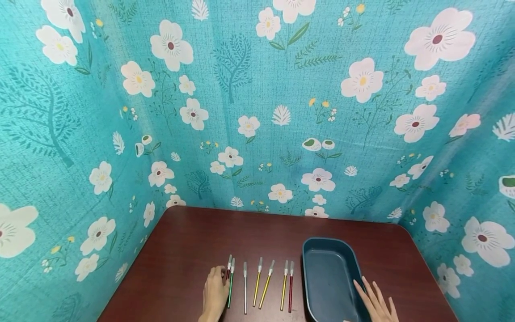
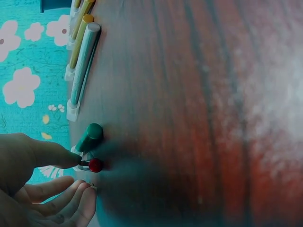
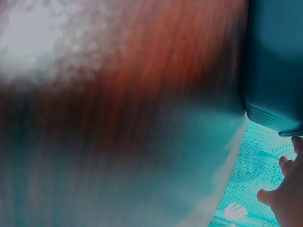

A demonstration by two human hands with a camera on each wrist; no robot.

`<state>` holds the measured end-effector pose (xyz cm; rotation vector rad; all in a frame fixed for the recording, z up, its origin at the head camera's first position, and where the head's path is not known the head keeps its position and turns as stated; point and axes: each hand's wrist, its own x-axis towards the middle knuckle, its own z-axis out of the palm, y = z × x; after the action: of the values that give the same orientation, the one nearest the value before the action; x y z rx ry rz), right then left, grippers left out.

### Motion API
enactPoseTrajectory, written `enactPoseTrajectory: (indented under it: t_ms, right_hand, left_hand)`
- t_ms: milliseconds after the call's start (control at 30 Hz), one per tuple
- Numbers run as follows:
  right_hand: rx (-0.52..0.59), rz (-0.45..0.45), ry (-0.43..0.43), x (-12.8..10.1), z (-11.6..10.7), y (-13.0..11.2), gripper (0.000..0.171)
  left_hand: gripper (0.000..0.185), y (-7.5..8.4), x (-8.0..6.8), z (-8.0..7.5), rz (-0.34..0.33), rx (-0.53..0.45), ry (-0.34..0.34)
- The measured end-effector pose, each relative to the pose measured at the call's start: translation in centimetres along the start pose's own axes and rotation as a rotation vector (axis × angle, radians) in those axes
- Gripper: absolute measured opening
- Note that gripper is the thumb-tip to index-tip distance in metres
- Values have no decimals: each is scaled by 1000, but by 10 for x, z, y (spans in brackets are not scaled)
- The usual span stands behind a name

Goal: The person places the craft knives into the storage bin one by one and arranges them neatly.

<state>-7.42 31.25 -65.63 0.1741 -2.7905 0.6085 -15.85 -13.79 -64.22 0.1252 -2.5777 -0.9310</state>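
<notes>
A row of slim metallic barrels with clear caps, which look like craft knives, lies on the brown table. At its left end my left hand (image 1: pixel 215 290) is at a red one (image 2: pixel 95 165). The thumb (image 2: pixel 61 156) comes against its side, while the other fingers stay a little apart below it. Right beside it lies a green one (image 1: pixel 231 286), then a silver one (image 1: pixel 245 290). My right hand (image 1: pixel 378 302), fingers spread, rests at the right rim of a dark blue tray (image 1: pixel 303 268). Only a few of its fingertips show in the right wrist view.
Farther along the row are yellow barrels, one upright in line (image 1: pixel 256 286) and one slanted (image 1: pixel 265 288), another yellow one (image 1: pixel 284 288) and a red one (image 1: pixel 290 290) near the tray. A flowered turquoise curtain (image 1: pixel 257 156) hangs behind the table (image 1: pixel 193 241) and at both sides.
</notes>
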Motion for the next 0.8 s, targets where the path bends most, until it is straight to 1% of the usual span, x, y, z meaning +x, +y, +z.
enactPoseTrajectory:
  t_ms: [133, 267, 367, 433, 500, 667, 733, 800]
  right_hand:
    - [1, 2, 11, -1, 1, -1, 102]
    - [33, -17, 28, -2, 2, -2, 99]
    - [55, -33, 21, -3, 2, -2, 95]
    - [51, -44, 6, -3, 2, -1, 96]
    - [25, -62, 12, -3, 2, 2, 98]
    - [-43, -93, 67, -4, 7, 10, 105]
    - [-48, -106, 97, -5, 10, 12, 107]
    - [-64, -134, 151, -5, 13, 15, 105]
  left_hand:
    - [37, -1, 1, 2, -9, 4, -10]
    - [38, 0, 1, 2, -10, 8, -36]
    - [36, 1, 0, 2, -8, 6, -45]
    - [35, 2, -1, 3, -1, 13, -44]
    - [33, 3, -1, 3, 0, 31, -49]
    - [33, 5, 2, 5, -9, 75, -81]
    - [33, 5, 4, 5, -13, 66, -84]
    - [32, 6, 6, 4, -16, 48, -79]
